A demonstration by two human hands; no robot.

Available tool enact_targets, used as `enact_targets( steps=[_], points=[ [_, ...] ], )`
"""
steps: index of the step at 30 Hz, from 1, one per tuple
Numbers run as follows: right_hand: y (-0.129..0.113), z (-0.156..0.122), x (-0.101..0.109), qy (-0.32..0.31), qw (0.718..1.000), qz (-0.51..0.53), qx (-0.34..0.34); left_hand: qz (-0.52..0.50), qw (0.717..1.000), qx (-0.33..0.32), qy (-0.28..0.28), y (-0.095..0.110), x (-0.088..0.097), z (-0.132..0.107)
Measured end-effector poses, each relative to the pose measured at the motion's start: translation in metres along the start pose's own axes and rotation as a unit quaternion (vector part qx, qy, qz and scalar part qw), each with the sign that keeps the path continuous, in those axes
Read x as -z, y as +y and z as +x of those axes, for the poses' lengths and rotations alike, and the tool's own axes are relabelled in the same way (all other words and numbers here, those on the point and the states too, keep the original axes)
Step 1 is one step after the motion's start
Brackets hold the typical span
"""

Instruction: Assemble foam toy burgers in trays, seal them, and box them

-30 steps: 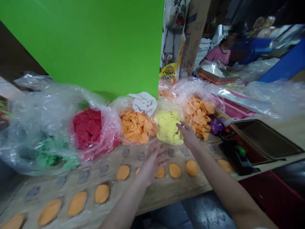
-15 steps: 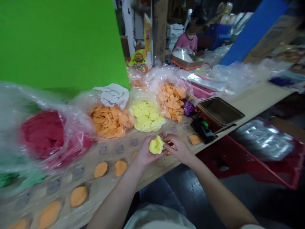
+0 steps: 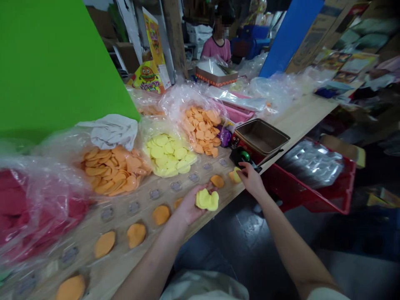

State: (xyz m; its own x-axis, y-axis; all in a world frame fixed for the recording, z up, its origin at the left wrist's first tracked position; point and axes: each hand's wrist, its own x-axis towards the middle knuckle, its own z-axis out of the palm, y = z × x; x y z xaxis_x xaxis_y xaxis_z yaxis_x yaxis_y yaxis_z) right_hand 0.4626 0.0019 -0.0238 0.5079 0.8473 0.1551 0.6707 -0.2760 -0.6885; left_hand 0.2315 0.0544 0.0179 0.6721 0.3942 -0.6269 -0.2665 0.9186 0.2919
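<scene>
My left hand (image 3: pixel 190 205) is closed around a small stack of soft yellow slices (image 3: pixel 207 200), held near the table's front edge. At the right end of the row, my right hand (image 3: pixel 251 181) pinches a thin yellow slice (image 3: pixel 237 175) against an orange slice lying under it. Orange slices (image 3: pixel 161 214) lie spaced in a row along the table, each on clear plastic. Behind them runs a line of clear plastic pieces (image 3: pixel 155 193). A bag of yellow slices (image 3: pixel 168 152) stands open beyond my left hand.
Bags of orange slices (image 3: pixel 115 171) and dark red pieces (image 3: pixel 37 216) stand along the back. Near my right hand are a black tape dispenser (image 3: pixel 239 156) and a brown-lined tin (image 3: pixel 262 135). A red crate (image 3: pixel 312 191) sits below the edge. A person (image 3: pixel 217 48) is across the table.
My right hand has left the yellow stack in my left hand and moved right with one slice, down onto the orange slice. The view has shifted rightward.
</scene>
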Motion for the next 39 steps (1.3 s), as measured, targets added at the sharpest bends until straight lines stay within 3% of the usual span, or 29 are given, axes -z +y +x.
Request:
enact_targets(
  steps=[4,8,13,16,18,20,21,23,26,28,30,34,39],
  points=[
    [0.014,0.008,-0.004,-0.049,0.984,-0.166,0.034,-0.012,0.998,-0.052,0.024,0.000,0.003,-0.001],
    [0.016,0.003,-0.013,-0.033,0.974,-0.220,0.046,-0.016,0.995,-0.089,0.030,0.003,0.000,-0.005],
    [0.003,-0.006,-0.007,0.004,0.969,-0.243,0.051,-0.040,0.990,-0.125,0.046,0.007,-0.003,-0.005],
    [-0.028,-0.027,-0.017,0.036,0.992,-0.113,0.047,-0.047,0.986,-0.154,0.042,0.002,-0.004,-0.001],
    [-0.052,-0.043,-0.031,-0.050,0.996,0.075,0.016,-0.050,0.982,-0.184,0.016,-0.002,-0.005,0.003],
    [-0.069,-0.054,-0.045,-0.157,0.956,0.243,-0.053,-0.054,0.971,-0.231,-0.007,-0.004,-0.003,0.006],
    [-0.074,-0.055,-0.049,-0.177,0.934,0.297,-0.088,-0.057,0.966,-0.253,-0.013,-0.004,-0.001,0.007],
    [-0.074,-0.049,-0.050,-0.146,0.924,0.332,-0.123,-0.060,0.964,-0.260,-0.013,-0.002,0.005,0.006],
    [-0.061,-0.028,-0.038,-0.058,0.967,0.241,-0.060,-0.079,0.986,-0.148,0.007,0.005,0.017,-0.001],
    [-0.052,-0.015,-0.031,-0.067,0.986,0.155,0.009,-0.105,0.992,-0.068,0.016,0.009,0.023,-0.006],
    [-0.045,-0.007,-0.031,-0.112,0.990,0.043,0.075,-0.125,0.991,-0.037,0.006,0.011,0.026,-0.011],
    [-0.036,-0.006,-0.045,-0.119,0.968,-0.157,0.156,-0.105,0.992,-0.076,0.001,0.008,0.025,-0.019],
    [-0.030,-0.007,-0.054,-0.106,0.956,-0.204,0.182,-0.061,0.990,-0.128,-0.007,0.007,0.026,-0.022]
  ],
)
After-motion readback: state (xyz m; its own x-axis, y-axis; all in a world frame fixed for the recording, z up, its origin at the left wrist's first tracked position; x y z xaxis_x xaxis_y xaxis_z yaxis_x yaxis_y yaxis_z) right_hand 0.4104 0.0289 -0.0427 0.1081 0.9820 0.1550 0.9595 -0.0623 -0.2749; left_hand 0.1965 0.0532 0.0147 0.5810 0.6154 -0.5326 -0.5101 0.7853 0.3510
